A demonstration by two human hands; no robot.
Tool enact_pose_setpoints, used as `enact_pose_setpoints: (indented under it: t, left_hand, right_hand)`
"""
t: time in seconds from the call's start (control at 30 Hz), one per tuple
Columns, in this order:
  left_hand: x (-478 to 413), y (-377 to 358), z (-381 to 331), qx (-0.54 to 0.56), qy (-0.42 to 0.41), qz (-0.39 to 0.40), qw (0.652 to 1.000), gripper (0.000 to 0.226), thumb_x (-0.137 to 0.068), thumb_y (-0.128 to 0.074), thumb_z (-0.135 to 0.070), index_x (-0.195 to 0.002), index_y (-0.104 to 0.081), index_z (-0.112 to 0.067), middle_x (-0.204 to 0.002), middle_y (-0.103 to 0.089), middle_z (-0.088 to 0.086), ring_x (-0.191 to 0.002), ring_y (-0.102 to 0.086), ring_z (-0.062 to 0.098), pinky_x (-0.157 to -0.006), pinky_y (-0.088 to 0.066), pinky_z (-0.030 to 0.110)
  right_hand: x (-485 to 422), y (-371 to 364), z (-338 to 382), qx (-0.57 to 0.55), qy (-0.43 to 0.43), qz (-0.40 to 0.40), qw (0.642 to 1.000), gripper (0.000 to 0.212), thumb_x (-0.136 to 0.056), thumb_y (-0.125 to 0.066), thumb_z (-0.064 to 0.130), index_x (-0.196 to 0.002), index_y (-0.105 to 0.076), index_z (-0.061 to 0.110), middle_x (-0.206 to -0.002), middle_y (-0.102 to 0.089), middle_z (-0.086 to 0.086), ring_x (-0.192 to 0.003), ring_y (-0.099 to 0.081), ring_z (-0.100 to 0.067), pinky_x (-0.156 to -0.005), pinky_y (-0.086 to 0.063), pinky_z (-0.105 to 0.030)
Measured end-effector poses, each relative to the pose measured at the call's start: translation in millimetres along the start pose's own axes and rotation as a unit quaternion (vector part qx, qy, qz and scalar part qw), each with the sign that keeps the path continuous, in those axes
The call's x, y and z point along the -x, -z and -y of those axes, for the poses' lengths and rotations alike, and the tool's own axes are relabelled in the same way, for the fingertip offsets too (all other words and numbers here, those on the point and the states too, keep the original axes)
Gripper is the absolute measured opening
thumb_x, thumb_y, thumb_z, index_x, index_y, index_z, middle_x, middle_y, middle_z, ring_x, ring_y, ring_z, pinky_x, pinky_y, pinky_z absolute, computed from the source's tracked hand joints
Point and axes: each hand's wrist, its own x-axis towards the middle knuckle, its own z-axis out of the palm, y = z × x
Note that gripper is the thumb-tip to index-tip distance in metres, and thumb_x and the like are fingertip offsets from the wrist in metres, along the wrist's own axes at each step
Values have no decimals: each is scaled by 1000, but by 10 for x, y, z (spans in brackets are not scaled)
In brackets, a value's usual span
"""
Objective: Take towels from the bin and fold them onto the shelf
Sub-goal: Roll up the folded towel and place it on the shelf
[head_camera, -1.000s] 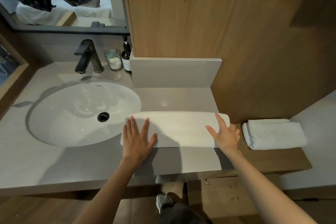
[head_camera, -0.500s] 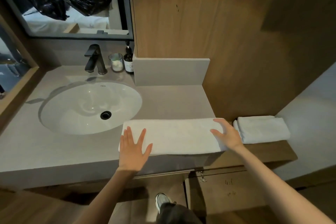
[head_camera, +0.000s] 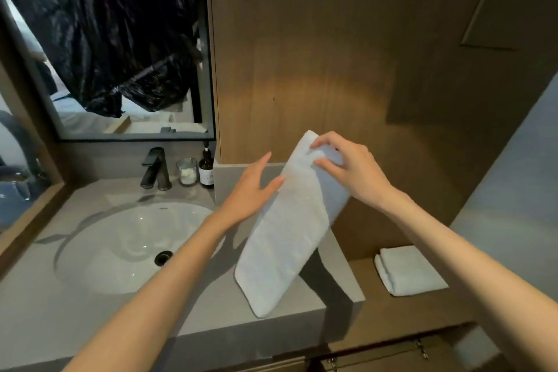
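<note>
A long folded white terry towel [head_camera: 290,235] stands tilted over the right part of the grey stone counter [head_camera: 90,311]. Its lower end rests on the counter near the front edge, and its upper end leans up and to the right, in front of the brown wood wall panel [head_camera: 317,54].

The right hand [head_camera: 353,172] grasps the towel's upper end. Its fingers curl over the top corner and the thumb presses the cloth from below, so the strip hangs down and to the left from this grip. The left hand [head_camera: 250,193] is released, with straight fingers pointing up beside the towel's left edge. Its thumb tip meets that edge about a third of the way down, and its palm holds nothing. The towel thus lies between the two hands, the right one above and the left one at its side.

To the left, a white oval sink basin [head_camera: 120,244] is set into the counter, and behind it stand a dark metal faucet [head_camera: 155,172], a small clear glass [head_camera: 186,171] and a dark brown pump bottle [head_camera: 206,170]. To the right and lower, a small folded white towel [head_camera: 410,270] lies on a low wooden shelf [head_camera: 407,311], well apart from both hands.
</note>
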Motion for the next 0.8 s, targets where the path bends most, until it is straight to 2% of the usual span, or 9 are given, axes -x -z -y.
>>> enact_pose_setpoints:
  t: [0.1, 0.17, 0.27, 0.43, 0.57, 0.63, 0.7, 0.73, 0.8]
  left_hand:
    - [-403, 271, -522, 95, -72, 35, 992, 53, -96, -51, -43, -144, -34, -29, -145, -43, -8, -131, -43, 7, -109, -35, 29]
    - [-628, 420, -763, 117, -78, 33, 989, 37, -97, -50, -38, -131, -45, -27, -124, -55, -10, -112, -55, 4, -96, -46, 23]
    - [-983, 637, -1049, 135, -82, -21, 987, 34, -96, -55, -34, -125, -54, -16, -111, -63, -8, -98, -61, 5, -75, -51, 10]
    - [-1587, 1041, -1650, 240, -111, -57, 963, 38, -91, -61, -41, -119, -58, -16, -112, -67, 3, -102, -66, 19, -89, -56, 38]
    - [-2019, 1335, -2135, 288, -132, -76, 945, 35, -90, -62, -43, -116, -56, -21, -113, -67, 2, -102, -66, 18, -88, -56, 40]
    - [-2219, 1461, -2336, 299, -147, -79, 940, 35, -90, -62, -43, -117, -56, -21, -114, -67, 2, -102, -66, 20, -89, -55, 42]
    - [-2405, 1582, -2537, 324, -165, -90, 927, 36, -91, -61, -40, -118, -56, -17, -114, -67, 4, -103, -66, 21, -90, -54, 41]
    - [-2492, 1642, -2632, 335, -177, -92, 921, 37, -92, -61, -38, -119, -56, -14, -114, -67, 5, -104, -66, 22, -90, -54, 40]
    - [-2675, 1763, -2818, 356, -203, -84, 908, 42, -91, -62, -37, -122, -55, -10, -116, -68, 6, -105, -66, 23, -90, -55, 41]
  right_hand:
    - [-380, 262, 281, 41, 55, -9, 998, 20, -92, -64, 30, -112, -59, 27, -116, -63, 9, -106, -60, -11, -92, -51, -27]
    - [-630, 485, 410, 51, 72, -40, 995, 18, -91, -65, 30, -109, -60, 27, -114, -63, 10, -104, -60, -10, -91, -51, -25]
    - [-990, 901, 540, 51, 83, -85, 992, 15, -92, -65, 30, -106, -63, 27, -111, -63, 13, -103, -59, -7, -89, -47, -17]
    - [-1568, 1582, 782, 69, 110, -186, 974, 17, -90, -66, 35, -106, -64, 30, -107, -62, 18, -94, -59, -2, -78, -44, -9]
    - [-1929, 2010, 911, 22, 125, -276, 953, 36, -88, -68, 36, -121, -55, 33, -112, -59, 17, -100, -57, 1, -79, -42, -7]
    - [-2027, 2123, 892, -15, 134, -290, 947, 56, -87, -70, 33, -134, -41, 34, -125, -50, 17, -105, -54, -1, -84, -46, -10]
    - [-2122, 2177, 811, -67, 130, -289, 946, 72, -86, -72, 31, -141, -26, 35, -121, -43, 22, -99, -53, 3, -75, -50, -8]
    - [-2172, 2189, 763, -89, 121, -282, 948, 73, -86, -71, 32, -142, -24, 33, -116, -43, 24, -96, -55, 3, -72, -51, -7]
    - [-2291, 2212, 658, -102, 100, -263, 954, 60, -89, -67, 36, -138, -33, 27, -112, -51, 22, -97, -60, -2, -73, -54, -13]
